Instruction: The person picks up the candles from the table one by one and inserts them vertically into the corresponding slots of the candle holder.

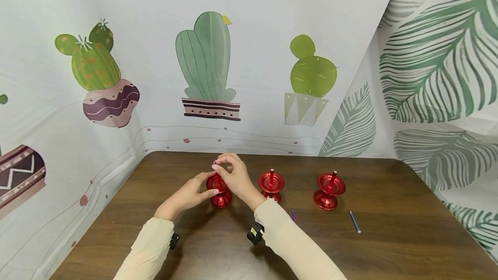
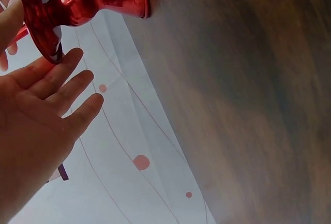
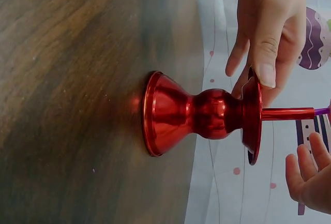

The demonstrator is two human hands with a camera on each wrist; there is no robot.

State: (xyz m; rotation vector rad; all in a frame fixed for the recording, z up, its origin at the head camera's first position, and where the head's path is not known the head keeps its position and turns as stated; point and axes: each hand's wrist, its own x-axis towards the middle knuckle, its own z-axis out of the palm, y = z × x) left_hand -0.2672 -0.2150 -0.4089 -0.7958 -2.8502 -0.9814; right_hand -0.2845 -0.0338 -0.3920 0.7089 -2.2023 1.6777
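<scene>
A shiny red metal candle holder stands upright on the table, with a wide dish and a thin red tube rising from its middle. My left hand holds the dish by its rim, the thumb on top and the fingers beneath. At the tube's upper end, my right hand pinches a thin purple stick. The stick's lower end meets the tube's mouth; how deep it sits cannot be seen. In the left wrist view the left fingers spread beneath the dish.
Two more red candle holders stand to the right, one in the middle and one farther over. In front of them lie a second purple stick and a blue stick. A cactus-print cloth hangs behind the brown table.
</scene>
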